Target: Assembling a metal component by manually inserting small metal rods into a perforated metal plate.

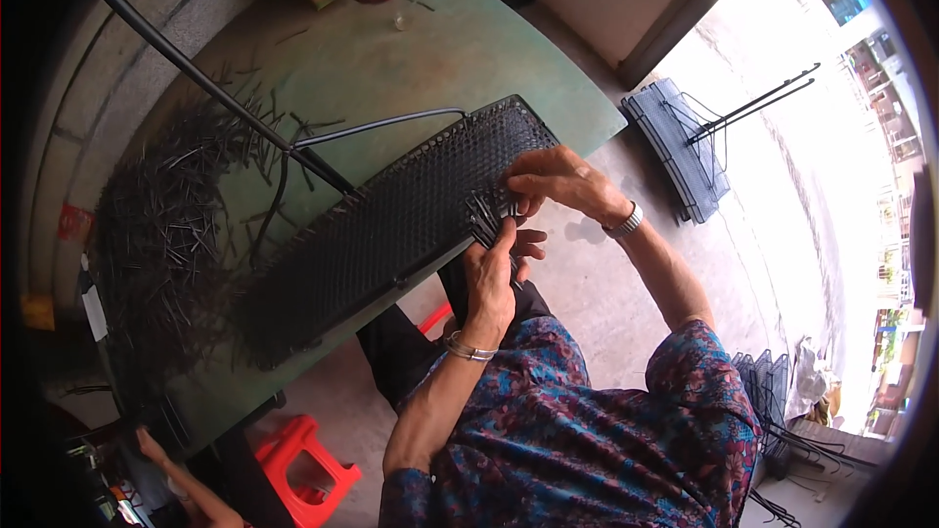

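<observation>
A long black board [391,220], covered in small holes, lies slantwise along the near edge of the green table [430,49]. A long black pole [201,73] with thin side braces joins its far side. At the board's near edge, my left hand [492,284] is closed around a bunch of thin dark strips [483,219], their ends sticking up past the thumb. My right hand [567,181] is just above the bunch, its thumb and fingers pinched together over the board. What sits between those fingertips is too small to make out.
A big heap of loose dark strips [171,225] covers the table's left side. A similar board with a pole [677,142] stands on the floor at right. A red stool [328,474] is below the table. Another person's arm [191,484] shows at lower left.
</observation>
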Demonstrator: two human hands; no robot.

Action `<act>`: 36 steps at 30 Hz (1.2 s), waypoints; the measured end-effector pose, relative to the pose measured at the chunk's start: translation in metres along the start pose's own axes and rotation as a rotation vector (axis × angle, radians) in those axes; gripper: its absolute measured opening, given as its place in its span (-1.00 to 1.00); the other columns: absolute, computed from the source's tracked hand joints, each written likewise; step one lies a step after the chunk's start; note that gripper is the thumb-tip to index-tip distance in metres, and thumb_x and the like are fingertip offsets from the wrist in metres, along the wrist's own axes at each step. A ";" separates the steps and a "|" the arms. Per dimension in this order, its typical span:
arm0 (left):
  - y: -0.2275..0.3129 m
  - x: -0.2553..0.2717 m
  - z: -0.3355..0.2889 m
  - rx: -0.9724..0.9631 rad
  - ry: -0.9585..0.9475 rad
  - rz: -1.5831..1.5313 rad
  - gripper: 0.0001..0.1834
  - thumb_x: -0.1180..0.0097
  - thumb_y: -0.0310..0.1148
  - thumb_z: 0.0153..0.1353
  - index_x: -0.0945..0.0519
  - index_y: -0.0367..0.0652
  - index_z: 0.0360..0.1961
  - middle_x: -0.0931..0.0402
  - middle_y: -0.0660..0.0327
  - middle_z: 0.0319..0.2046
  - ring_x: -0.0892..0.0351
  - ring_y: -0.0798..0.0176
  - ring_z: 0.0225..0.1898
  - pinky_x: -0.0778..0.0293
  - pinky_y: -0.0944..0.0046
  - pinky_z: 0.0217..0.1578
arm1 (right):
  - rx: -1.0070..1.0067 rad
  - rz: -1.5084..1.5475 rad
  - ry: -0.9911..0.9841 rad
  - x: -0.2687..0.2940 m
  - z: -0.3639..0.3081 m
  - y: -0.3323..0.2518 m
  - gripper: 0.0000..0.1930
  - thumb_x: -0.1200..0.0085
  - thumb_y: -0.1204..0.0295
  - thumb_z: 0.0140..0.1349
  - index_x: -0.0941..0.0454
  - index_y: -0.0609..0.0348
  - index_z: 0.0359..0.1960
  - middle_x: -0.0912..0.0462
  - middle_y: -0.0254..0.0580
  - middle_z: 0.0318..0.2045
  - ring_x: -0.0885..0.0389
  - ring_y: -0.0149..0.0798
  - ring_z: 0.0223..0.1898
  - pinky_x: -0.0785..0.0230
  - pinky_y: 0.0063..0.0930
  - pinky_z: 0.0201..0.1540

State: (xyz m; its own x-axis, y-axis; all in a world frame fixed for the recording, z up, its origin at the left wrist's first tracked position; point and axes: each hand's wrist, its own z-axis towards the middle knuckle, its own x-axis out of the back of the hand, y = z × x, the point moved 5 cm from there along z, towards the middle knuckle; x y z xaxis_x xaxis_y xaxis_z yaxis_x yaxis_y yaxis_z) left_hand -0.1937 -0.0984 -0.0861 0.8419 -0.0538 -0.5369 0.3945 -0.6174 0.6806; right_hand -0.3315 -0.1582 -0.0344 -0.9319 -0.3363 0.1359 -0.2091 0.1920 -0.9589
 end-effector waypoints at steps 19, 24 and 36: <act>-0.009 0.006 0.006 0.066 0.050 -0.247 -0.75 0.06 -0.22 0.39 -0.46 -0.13 -0.06 -0.59 0.14 -0.25 -0.61 0.23 -0.20 -0.51 0.18 -0.16 | 0.572 -0.688 0.828 0.069 0.039 -0.019 -0.93 -0.01 0.51 0.27 -0.43 0.26 -0.29 -0.62 -0.07 -0.47 -0.69 -0.21 -0.43 -0.46 -0.40 -0.37; -0.011 0.007 0.006 0.071 0.033 -0.275 -0.76 0.07 -0.22 0.39 -0.46 -0.13 -0.06 -0.58 0.14 -0.26 -0.60 0.23 -0.18 -0.51 0.17 -0.15 | 0.538 -0.821 0.846 0.066 0.042 -0.013 -0.93 0.00 0.50 0.28 -0.42 0.25 -0.30 -0.60 -0.06 -0.49 -0.68 -0.18 -0.46 -0.45 -0.36 -0.39; -0.014 0.014 0.005 0.081 0.046 -0.314 -0.79 0.05 -0.24 0.39 -0.46 -0.14 -0.12 -0.36 0.32 -0.51 -0.24 0.45 -0.56 -0.22 0.40 -0.55 | 0.428 -0.758 0.696 0.068 0.051 -0.003 -0.92 0.00 0.47 0.22 -0.43 0.20 -0.30 -0.56 0.08 -0.46 -0.57 0.13 -0.41 -0.40 -0.11 -0.35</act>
State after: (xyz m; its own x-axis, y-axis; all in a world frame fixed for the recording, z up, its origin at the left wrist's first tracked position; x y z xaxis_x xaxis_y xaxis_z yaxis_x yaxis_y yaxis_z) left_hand -0.1892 -0.0948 -0.1058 0.7001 0.1830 -0.6902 0.6086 -0.6585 0.4427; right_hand -0.3788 -0.2286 -0.0346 -0.5975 0.3846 0.7037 -0.7998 -0.2226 -0.5574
